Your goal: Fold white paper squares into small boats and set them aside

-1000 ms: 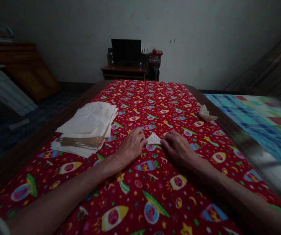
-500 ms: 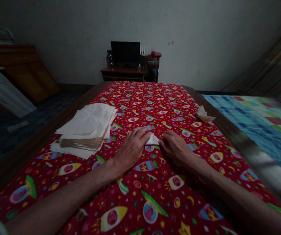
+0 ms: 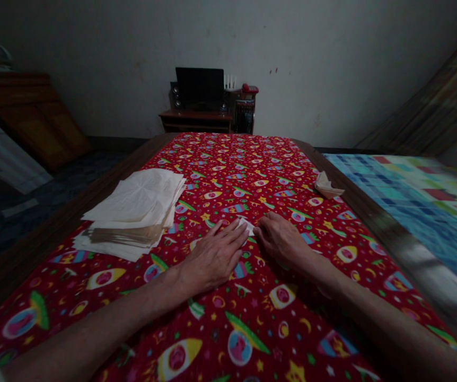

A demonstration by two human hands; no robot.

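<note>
A small folded piece of white paper (image 3: 247, 226) lies on the red patterned cloth (image 3: 236, 164) between my hands. My left hand (image 3: 217, 253) rests flat with its fingers stretched out, and its fingertips press on the paper's left part, hiding some of it. My right hand (image 3: 279, 234) is closed, thumb and fingers pinched at the paper's right corner. To the left sits a stack of paper sheets (image 3: 137, 196), creased on top. A folded paper piece (image 3: 326, 185) stands at the cloth's right edge.
The cloth covers a table with a dark wooden rim (image 3: 356, 212). Beyond its far end are a monitor (image 3: 200, 84) with speakers and a red telephone (image 3: 249, 88) against the wall. Wooden cabinets (image 3: 45, 116) stand at left; a bed with a blue checked cover (image 3: 395, 185) is at right.
My left hand has flattened and moved slightly down and toward me, its fingers now extended over the paper. My right hand stays at the paper's right corner. The view has shifted slightly.
</note>
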